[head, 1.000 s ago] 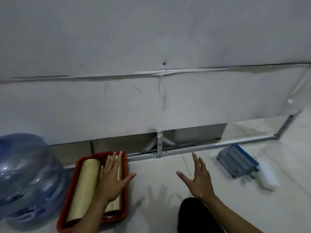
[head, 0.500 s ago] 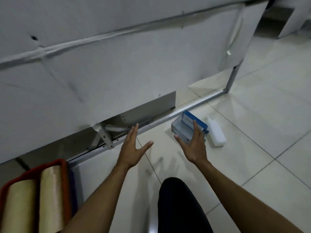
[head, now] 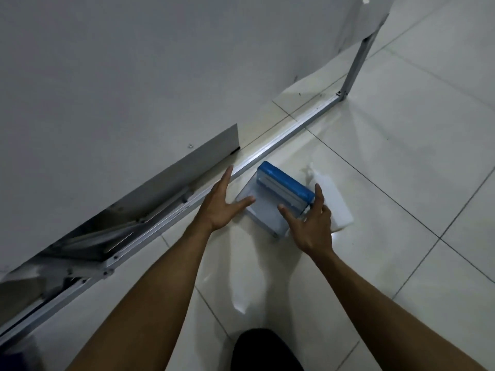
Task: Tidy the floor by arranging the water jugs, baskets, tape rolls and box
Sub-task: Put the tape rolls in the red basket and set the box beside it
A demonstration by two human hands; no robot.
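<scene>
A small grey box with a blue edge (head: 270, 199) lies on the white tiled floor beside a metal frame rail. My left hand (head: 219, 204) is spread open at the box's left side, its thumb tip at the box's near-left corner. My right hand (head: 310, 223) is spread open over the box's right end, fingers straight, the thumb lying across the box's front part. Neither hand grips anything. The water jugs, baskets and tape rolls are out of view.
A white plastic bottle (head: 332, 202) lies on the floor right behind my right hand, touching the box's far side. A grey panel wall on an aluminium frame (head: 267, 149) runs diagonally along the left. My dark-clad knee (head: 265, 349) is at the bottom.
My view swung right, away from the red basket with its rolls and the water jug. Both hands moved forward to the grey and blue box, the left having left the basket.
</scene>
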